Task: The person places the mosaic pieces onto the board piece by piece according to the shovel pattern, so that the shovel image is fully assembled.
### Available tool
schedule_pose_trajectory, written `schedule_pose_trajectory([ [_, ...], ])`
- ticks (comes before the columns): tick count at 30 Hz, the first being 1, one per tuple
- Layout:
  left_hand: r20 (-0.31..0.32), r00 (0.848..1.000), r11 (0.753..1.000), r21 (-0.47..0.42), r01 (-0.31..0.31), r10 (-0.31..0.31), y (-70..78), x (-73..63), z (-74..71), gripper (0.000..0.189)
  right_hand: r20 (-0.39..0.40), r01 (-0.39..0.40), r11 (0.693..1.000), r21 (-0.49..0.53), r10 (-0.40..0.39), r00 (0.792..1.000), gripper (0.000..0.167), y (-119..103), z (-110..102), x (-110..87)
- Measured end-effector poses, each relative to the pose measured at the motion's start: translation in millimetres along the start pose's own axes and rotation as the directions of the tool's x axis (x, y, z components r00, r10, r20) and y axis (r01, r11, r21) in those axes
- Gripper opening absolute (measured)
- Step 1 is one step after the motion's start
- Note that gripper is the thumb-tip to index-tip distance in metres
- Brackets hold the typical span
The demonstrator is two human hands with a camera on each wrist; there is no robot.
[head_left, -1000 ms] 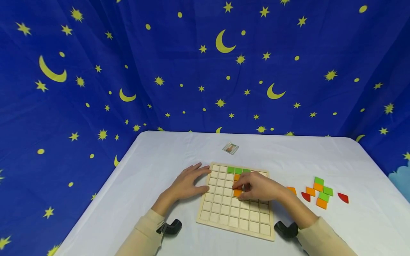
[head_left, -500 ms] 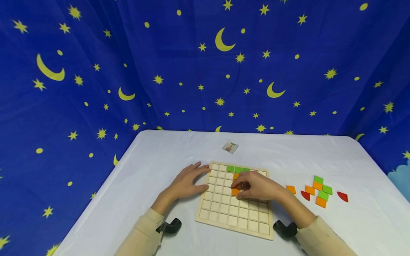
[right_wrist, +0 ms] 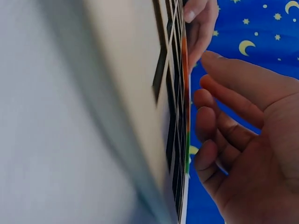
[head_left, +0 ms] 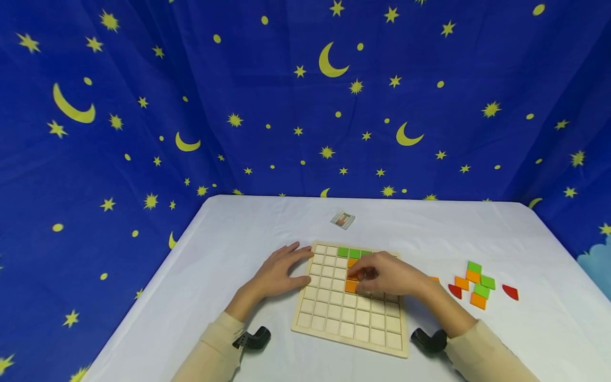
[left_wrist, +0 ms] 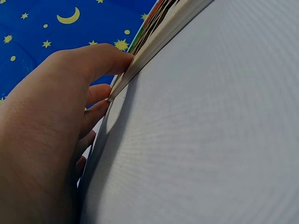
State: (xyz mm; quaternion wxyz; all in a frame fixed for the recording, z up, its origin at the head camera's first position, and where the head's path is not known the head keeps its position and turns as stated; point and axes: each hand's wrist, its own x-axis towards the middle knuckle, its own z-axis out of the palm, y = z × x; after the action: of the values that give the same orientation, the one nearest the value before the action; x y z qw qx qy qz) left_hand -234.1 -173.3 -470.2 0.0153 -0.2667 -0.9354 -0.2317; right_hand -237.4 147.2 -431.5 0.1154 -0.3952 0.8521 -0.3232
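Observation:
A wooden grid board (head_left: 329, 321) lies on the white table. Three green square tiles (head_left: 355, 253) sit in its far row, and orange square tiles (head_left: 351, 286) run in a column below them, partly behind fingers. My left hand (head_left: 279, 273) has its fingers spread, thumb and fingertips at the board's left edge. In the left wrist view the thumb (left_wrist: 119, 58) lies against the board's side. My right hand (head_left: 389, 273) hovers close over the orange tiles. The right wrist view shows its fingers (right_wrist: 224, 126) loosely bent, apart, with nothing between them.
Loose orange tiles (head_left: 478, 301), green tiles (head_left: 488, 282) and red quarter-round pieces (head_left: 510, 292) lie right of the board. A small pattern card (head_left: 343, 219) lies behind it. A blue curtain (head_left: 267, 95) with stars and moons hangs beyond the table.
My right hand has shifted slightly right, its fingertips drawing back from the orange column and showing more of the tiles. The left hand stays at the board's edge.

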Motion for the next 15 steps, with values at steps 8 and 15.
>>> schedule_pose_trajectory([
  [8,-0.006,1.000,1.000,0.000,-0.006,0.006,1.2,2.9,-1.6,0.063,-0.058,-0.074,0.997,0.000,0.074,0.996,0.026,12,-20,-25.1],
  [15,0.010,1.000,1.000,0.006,0.013,-0.013,-0.2,2.2,0.6,0.063,-0.105,-0.138,0.990,0.008,0.138,0.985,0.030,24,-39,-47.6],
])
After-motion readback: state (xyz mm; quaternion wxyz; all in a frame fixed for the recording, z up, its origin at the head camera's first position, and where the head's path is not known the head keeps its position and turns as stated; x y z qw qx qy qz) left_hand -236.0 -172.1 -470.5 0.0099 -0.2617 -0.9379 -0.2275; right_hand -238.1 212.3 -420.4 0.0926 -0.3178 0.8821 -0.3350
